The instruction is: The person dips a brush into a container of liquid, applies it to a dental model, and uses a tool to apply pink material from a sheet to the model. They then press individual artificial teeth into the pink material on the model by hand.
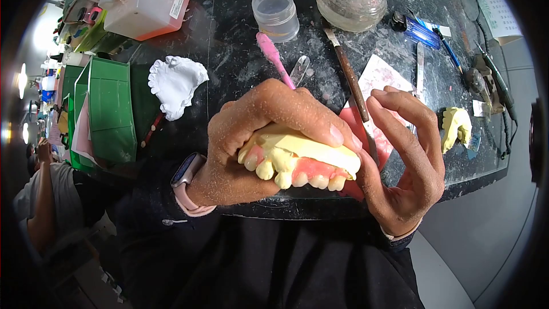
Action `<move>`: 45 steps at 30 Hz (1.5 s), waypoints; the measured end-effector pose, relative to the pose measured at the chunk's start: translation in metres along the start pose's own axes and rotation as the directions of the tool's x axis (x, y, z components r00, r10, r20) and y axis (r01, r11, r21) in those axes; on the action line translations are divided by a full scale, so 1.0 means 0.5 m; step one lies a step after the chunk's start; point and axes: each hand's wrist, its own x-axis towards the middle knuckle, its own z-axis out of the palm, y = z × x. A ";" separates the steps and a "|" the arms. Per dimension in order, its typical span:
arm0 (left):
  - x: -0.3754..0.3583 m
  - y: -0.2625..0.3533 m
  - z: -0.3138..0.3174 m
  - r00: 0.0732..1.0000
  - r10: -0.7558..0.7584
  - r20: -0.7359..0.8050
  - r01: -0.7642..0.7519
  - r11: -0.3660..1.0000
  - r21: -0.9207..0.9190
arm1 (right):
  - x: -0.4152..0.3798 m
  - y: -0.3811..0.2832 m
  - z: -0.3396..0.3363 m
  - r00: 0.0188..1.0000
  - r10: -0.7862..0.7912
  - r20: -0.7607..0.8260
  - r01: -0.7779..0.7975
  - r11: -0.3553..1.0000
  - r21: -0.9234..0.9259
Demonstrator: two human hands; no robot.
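My left hand [251, 131] is wrapped round a yellow dental cast [317, 151] with pink wax and a row of artificial teeth along its lower edge. Its thumb presses on the top of the cast. At the cast's right end, the thumb of my right hand [409, 154] touches it, while the other fingers are curved and spread apart. A brown-handled wax knife [346, 68] runs close by the right fingertips and seems to lie on the bench. Beneath it are a pink wax sheet [379, 144] and a stained white paper [386, 74].
Beyond my hands stand a clear plastic cup [275, 17], a glass spirit lamp [351, 0] and a pink-handled tool [271, 54]. Left are a bottle [146, 6], green bins [108, 109] and a white scalloped piece [177, 87]. Right lie a blue lighter [420, 31] and another yellow cast [456, 127].
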 end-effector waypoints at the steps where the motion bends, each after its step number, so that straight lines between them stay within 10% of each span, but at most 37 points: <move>1: -0.001 -0.001 0.000 1.000 -0.002 -0.003 0.002 1.000 0.021 | 0.000 0.000 0.000 1.000 0.000 0.000 0.000 1.000 0.001; 12: 0.001 0.044 0.026 0.805 -0.575 -0.144 0.562 0.818 -0.122 | -0.003 -0.005 0.001 0.997 0.078 0.026 -0.081 0.981 0.174; 45: -0.008 0.026 0.027 0.898 -0.417 -0.144 0.428 0.902 0.059 | -0.001 -0.013 0.017 1.000 0.031 -0.004 -0.031 0.999 0.023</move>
